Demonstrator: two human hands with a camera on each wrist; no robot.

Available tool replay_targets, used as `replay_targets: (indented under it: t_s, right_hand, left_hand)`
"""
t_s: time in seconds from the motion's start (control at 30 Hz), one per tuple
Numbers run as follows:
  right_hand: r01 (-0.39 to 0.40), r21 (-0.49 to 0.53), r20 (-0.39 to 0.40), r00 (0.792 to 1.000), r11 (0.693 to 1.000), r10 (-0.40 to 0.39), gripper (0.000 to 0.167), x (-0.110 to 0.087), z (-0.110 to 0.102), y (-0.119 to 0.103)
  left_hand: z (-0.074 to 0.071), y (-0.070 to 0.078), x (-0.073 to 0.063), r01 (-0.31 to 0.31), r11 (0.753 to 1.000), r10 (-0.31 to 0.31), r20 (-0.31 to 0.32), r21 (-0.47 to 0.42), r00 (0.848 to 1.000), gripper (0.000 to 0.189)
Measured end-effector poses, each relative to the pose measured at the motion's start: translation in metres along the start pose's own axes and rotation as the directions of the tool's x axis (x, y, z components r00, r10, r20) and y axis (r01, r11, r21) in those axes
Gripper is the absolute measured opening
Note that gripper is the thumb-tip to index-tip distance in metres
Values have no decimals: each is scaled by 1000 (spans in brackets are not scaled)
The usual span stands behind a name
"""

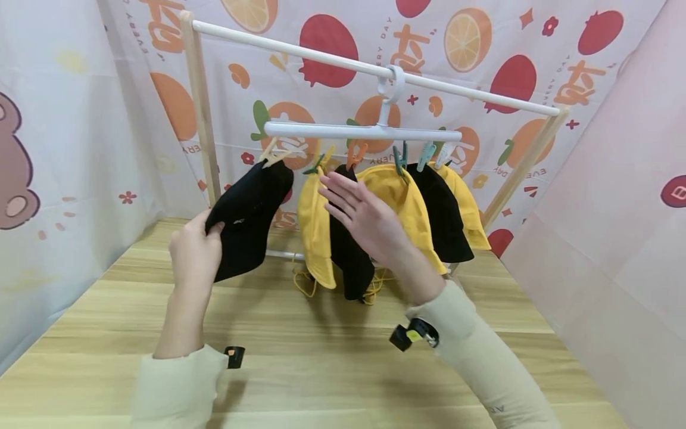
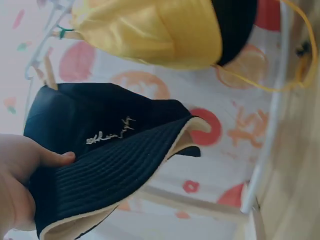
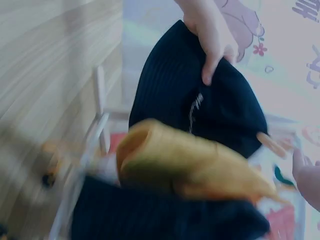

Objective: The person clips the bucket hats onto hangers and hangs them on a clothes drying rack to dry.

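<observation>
My left hand (image 1: 196, 250) grips the brim of a black bucket hat (image 1: 252, 214) at the left end of a white hanger (image 1: 359, 131). In the left wrist view, small white script runs across that hat and its underside is cream. A pale clothespin (image 1: 274, 156) is on the hat's upper edge. My right hand (image 1: 367, 217) is raised with straight fingers, holding nothing. It is in front of a yellow bucket hat (image 1: 315, 229) and a second black hat (image 1: 354, 271); whether it touches them I cannot tell. The right wrist view is blurred around the yellow hat.
More hats hang to the right: a yellow one (image 1: 399, 187), a black one (image 1: 436, 214) and another yellow one (image 1: 468, 208). An orange clothespin (image 1: 356, 155) and several others line the hanger. The rack's white rod (image 1: 321, 58) runs above the wooden table (image 1: 300, 369).
</observation>
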State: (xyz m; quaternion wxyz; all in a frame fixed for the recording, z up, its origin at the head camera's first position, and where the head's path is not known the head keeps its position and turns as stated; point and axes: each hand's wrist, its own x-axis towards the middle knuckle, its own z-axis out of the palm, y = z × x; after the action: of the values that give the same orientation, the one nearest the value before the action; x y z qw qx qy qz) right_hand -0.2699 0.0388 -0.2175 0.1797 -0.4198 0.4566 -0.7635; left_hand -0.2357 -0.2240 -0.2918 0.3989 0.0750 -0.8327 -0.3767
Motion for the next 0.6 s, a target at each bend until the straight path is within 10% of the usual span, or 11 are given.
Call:
replay_targets:
  t_s: [0.37,0.47,0.6]
  right_hand:
    - [142,19,-102,985,990,-139,48,-87,-51,-34]
    - [185,-161,-144,967,970,-208,46,-107,-59,-41]
    - [165,-469,-207,935,867,-290,41,-134,-64,-53]
  left_hand:
    - [13,-5,32,20,996,-35,182,85,983,24]
    - [14,-3,30,41,995,-63,267,90,962,33]
    - [15,0,20,41,995,-70,339,91,938,40]
